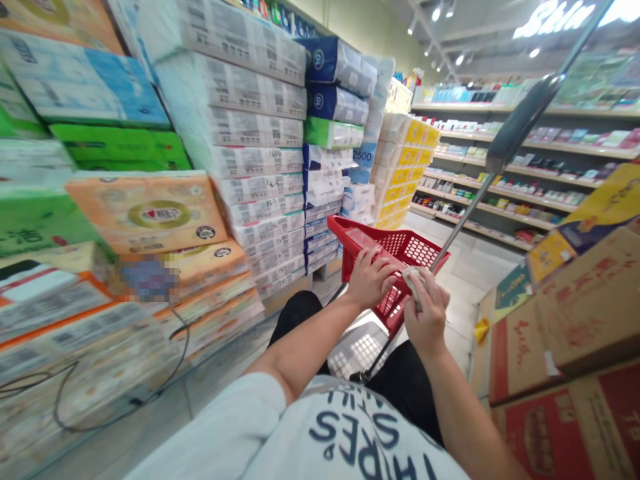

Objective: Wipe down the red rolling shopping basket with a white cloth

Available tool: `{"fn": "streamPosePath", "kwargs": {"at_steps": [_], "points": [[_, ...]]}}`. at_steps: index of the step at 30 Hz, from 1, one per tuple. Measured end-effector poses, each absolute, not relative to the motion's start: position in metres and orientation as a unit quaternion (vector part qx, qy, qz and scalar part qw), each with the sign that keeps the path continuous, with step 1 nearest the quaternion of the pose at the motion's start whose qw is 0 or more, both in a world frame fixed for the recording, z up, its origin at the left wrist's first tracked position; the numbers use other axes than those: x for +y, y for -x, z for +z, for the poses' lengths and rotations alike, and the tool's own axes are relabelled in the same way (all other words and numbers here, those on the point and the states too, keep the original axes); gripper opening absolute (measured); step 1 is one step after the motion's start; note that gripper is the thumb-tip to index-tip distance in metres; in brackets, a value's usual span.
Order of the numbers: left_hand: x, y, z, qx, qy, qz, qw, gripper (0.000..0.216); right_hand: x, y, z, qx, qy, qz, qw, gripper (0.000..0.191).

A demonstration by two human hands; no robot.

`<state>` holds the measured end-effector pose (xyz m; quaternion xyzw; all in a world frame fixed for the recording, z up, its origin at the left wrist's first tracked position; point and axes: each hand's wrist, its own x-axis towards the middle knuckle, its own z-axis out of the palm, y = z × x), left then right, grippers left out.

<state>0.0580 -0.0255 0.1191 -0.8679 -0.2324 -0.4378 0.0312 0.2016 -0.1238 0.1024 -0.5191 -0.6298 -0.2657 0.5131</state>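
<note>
A red plastic shopping basket (417, 247) with perforated walls stands tilted in front of my knees. My left hand (371, 277) is closed over its near rim, fingers curled on the red edge. Bunched in the fingers of my right hand (426, 307) is a pale, crumpled cloth (414, 280), which touches the same rim. A metal pole with a dark grip (523, 127) rises from beside the basket towards the upper right. What lies under my fingers is hidden.
Stacked tissue packs (160, 213) and tall wrapped paper bundles (255, 113) line the left. Cardboard cartons (590, 300) stand close on the right. Behind the basket are stocked shelves (530, 143). A dark cable (185, 340) hangs at lower left.
</note>
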Motion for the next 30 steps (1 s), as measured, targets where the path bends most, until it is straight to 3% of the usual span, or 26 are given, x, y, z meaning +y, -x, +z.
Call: {"fn": "streamPosePath", "kwargs": {"at_steps": [4,9,14,20,30], "points": [[-0.024,-0.056,0.118,-0.235,0.862,-0.449,0.026,0.034,-0.127,-0.193,0.097,-0.622,0.540,-0.274,0.497,0.057],[-0.018,-0.053,0.117,-0.249,0.844,-0.474,0.022,0.033,-0.124,-0.184,0.100,-0.691,0.501,-0.214,0.476,0.048],[-0.015,-0.054,0.118,-0.243,0.839,-0.487,0.001,0.035,-0.113,-0.190,0.104,-0.583,0.549,-0.209,0.561,0.045],[-0.014,-0.056,0.116,-0.247,0.822,-0.514,-0.004,0.035,-0.116,-0.195,0.101,-0.659,0.522,-0.216,0.498,0.051],[-0.014,-0.048,0.115,-0.232,0.831,-0.505,-0.003,0.037,-0.116,-0.181,0.118,-0.658,0.517,-0.207,0.507,0.041]]}}
